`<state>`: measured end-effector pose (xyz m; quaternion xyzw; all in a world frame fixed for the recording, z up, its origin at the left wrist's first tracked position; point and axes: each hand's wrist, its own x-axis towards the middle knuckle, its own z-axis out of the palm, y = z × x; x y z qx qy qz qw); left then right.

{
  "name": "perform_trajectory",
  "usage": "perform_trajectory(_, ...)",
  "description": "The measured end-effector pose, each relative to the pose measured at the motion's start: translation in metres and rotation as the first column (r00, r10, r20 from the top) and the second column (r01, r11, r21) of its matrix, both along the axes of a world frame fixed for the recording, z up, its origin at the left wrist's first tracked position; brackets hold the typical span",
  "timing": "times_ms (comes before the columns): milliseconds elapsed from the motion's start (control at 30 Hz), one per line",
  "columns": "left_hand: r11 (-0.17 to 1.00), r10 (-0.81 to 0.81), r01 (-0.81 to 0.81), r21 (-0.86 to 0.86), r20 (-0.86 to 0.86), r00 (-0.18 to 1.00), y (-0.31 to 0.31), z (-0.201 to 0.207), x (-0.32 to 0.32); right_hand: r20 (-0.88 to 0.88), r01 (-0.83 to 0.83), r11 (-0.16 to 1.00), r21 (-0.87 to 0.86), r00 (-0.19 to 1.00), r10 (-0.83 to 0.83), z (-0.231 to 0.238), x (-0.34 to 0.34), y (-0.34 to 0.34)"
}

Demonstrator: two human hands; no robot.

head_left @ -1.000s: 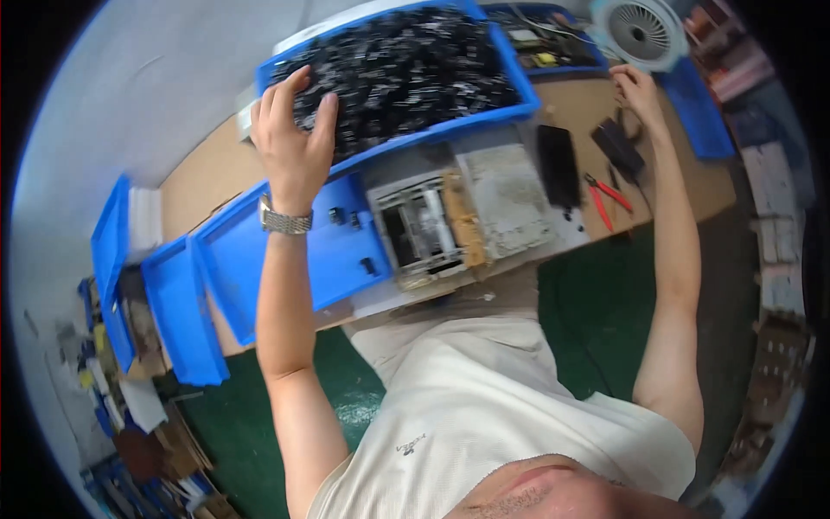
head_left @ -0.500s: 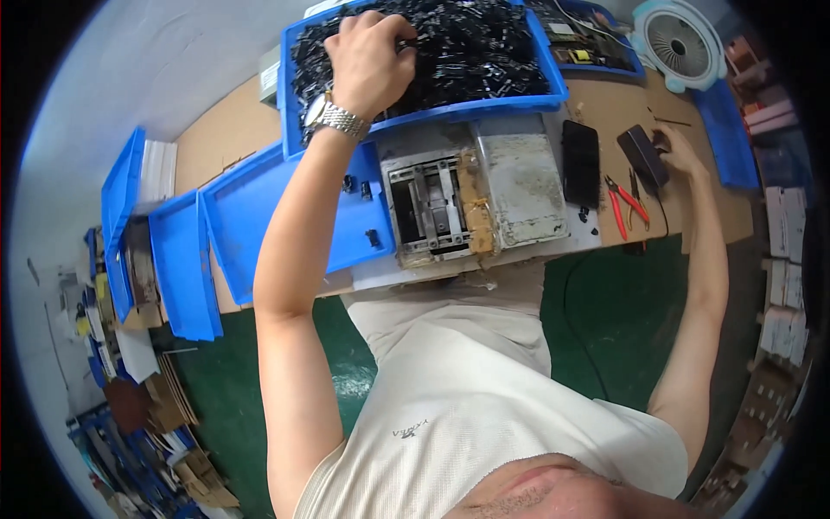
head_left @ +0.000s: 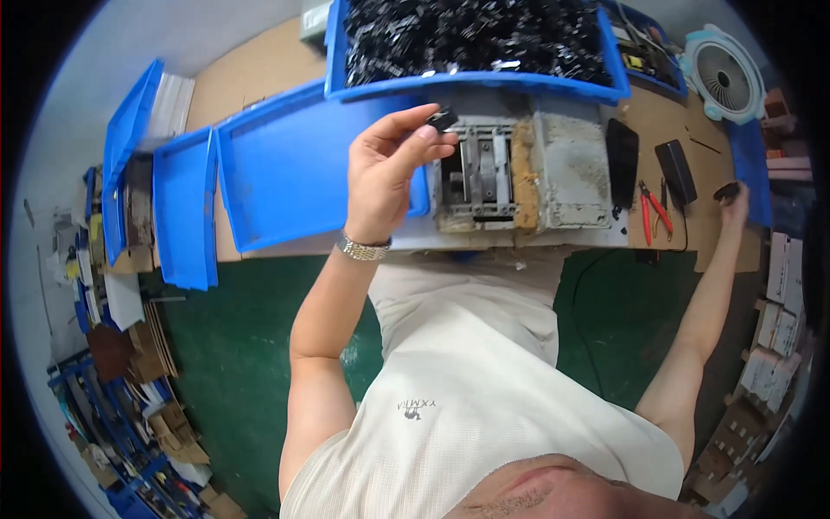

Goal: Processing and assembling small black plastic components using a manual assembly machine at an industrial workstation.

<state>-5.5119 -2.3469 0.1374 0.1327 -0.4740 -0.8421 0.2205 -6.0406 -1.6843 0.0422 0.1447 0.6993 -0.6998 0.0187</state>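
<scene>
My left hand (head_left: 380, 177), wearing a metal watch band, pinches a small black plastic part (head_left: 443, 119) between thumb and fingers. It hovers over the right side of a wide blue tray (head_left: 285, 182), beside a worn metal fixture (head_left: 566, 164) with slotted rails. Behind it is a blue bin (head_left: 484, 85) heaped with small black plastic parts (head_left: 475, 39). Far to the right, my right hand (head_left: 737, 208) is closed on a small dark object (head_left: 726, 191) at the table's right side; its kind is not clear.
Right of the fixture lie a black phone-like slab (head_left: 622, 160), red-handled cutters (head_left: 647, 212) and a black box (head_left: 675, 171) with a cable. A small fan (head_left: 724, 73) stands at the back right. More blue trays (head_left: 186, 208) sit at the left.
My left hand has come out of the bin toward me and now shows a black part in its fingers. My right hand has moved right, away from the black box, holding a dark object.
</scene>
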Motion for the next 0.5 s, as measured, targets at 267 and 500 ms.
perform_trajectory(267, 0.997, 0.028, -0.026, -0.074, 0.019, 0.999, 0.034, -0.011, 0.027, -0.184, -0.702, 0.354, 0.618, 0.308, 0.933, 0.145, 0.336, -0.404)
perform_trajectory(500, 0.943, 0.147, -0.133, -0.305, 0.023, 0.989, 0.035, -0.021, 0.042, -0.266, -0.27, 0.259, 0.928, 0.01, 0.964, 0.134, 0.426, -0.475)
